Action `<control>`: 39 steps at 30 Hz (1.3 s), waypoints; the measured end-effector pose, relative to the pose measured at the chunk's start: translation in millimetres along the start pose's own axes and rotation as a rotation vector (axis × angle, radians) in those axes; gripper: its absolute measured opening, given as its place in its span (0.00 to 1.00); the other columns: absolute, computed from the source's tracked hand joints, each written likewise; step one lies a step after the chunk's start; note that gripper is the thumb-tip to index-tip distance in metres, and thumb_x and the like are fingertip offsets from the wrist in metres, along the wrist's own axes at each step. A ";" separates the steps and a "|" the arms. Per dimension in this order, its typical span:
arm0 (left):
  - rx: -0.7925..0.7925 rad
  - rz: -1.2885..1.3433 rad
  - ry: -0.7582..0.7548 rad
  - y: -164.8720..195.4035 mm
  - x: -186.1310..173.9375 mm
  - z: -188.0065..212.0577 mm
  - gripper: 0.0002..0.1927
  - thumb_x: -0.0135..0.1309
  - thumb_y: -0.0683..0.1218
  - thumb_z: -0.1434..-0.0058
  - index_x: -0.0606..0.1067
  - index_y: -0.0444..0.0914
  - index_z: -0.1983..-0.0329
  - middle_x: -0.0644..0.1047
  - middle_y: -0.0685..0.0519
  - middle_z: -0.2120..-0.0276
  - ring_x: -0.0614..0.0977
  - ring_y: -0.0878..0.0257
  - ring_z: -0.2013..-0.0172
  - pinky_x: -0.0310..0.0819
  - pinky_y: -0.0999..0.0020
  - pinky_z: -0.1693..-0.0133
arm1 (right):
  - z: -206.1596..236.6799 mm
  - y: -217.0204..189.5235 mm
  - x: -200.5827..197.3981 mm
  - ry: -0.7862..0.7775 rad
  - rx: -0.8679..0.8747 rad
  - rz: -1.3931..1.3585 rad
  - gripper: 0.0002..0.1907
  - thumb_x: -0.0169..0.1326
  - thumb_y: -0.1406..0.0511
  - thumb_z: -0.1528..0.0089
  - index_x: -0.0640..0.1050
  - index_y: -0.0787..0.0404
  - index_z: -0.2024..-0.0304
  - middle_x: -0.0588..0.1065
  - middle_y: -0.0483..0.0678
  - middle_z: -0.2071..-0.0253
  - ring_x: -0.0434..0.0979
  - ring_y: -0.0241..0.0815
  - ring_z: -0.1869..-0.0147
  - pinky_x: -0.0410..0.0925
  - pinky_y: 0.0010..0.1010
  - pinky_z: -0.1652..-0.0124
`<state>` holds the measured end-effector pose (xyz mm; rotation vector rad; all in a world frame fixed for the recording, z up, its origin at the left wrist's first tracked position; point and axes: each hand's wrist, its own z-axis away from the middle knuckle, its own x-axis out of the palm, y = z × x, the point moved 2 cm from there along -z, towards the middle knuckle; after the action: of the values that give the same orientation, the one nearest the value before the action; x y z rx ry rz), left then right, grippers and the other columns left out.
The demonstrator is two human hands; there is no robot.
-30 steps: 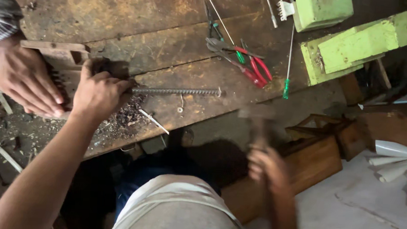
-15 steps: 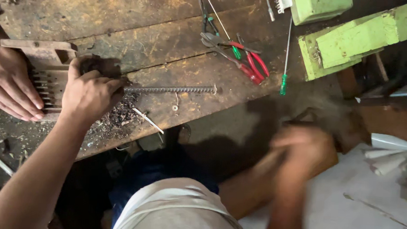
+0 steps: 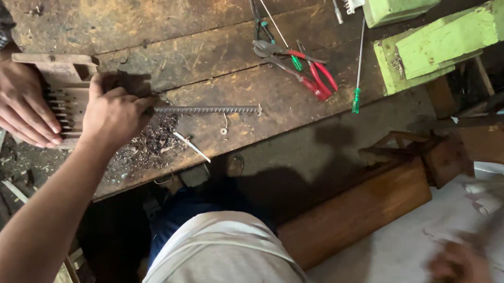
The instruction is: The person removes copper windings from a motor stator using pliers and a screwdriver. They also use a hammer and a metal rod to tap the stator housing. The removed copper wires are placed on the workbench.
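My left hand is closed around the left end of a ridged metal rod that lies flat on the worn wooden workbench. Under my fist, beside a wooden block with a row of metal teeth, lies a pile of dark shavings. Another person's hand presses on that block from the left. My right hand is low at the bottom right, away from the bench and heavily blurred. It seems to grip a hammer, whose handle shows only as a smear.
Red-handled pliers, a green-handled screwdriver and other thin tools lie on the bench's right part. Light green wooden pieces sit at the top right. A brown wooden beam and a pale sheet lie on the floor.
My right hand swung from beside my body, hammer in it, out and down to the bottom right. My left hand and the other person's hand stayed on the rod and block.
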<state>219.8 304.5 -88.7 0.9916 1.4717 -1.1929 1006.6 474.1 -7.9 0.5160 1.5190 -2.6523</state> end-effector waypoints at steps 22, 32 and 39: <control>-0.027 -0.047 -0.081 -12.7 14.0 16.9 0.11 0.46 0.50 0.29 0.81 0.52 0.57 0.82 0.60 0.66 0.83 0.64 0.56 0.55 0.39 0.29 | 67.7 -6.6 217.2 -0.572 0.220 0.075 0.11 0.52 0.62 0.36 0.73 0.57 0.52 0.63 0.38 0.78 0.61 0.30 0.80 0.58 0.25 0.80; -0.046 0.018 0.018 -18.7 28.8 15.1 0.10 0.46 0.47 0.31 0.80 0.50 0.59 0.81 0.59 0.66 0.83 0.62 0.59 0.56 0.38 0.30 | -39.5 -66.8 -6.7 0.067 -0.364 -0.329 0.11 0.52 0.60 0.33 0.70 0.59 0.53 0.66 0.40 0.75 0.62 0.33 0.78 0.59 0.28 0.78; -0.039 -0.048 -0.075 -22.6 21.1 20.3 0.10 0.46 0.47 0.30 0.79 0.49 0.57 0.81 0.59 0.67 0.82 0.63 0.58 0.53 0.38 0.28 | 116.3 -46.7 363.0 -0.700 0.055 -0.212 0.11 0.53 0.64 0.35 0.70 0.60 0.52 0.66 0.41 0.75 0.63 0.31 0.79 0.60 0.26 0.80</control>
<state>197.3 280.7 -106.0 0.8803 1.4607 -1.2180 624.0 446.3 -25.8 -0.5565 1.3192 -2.5835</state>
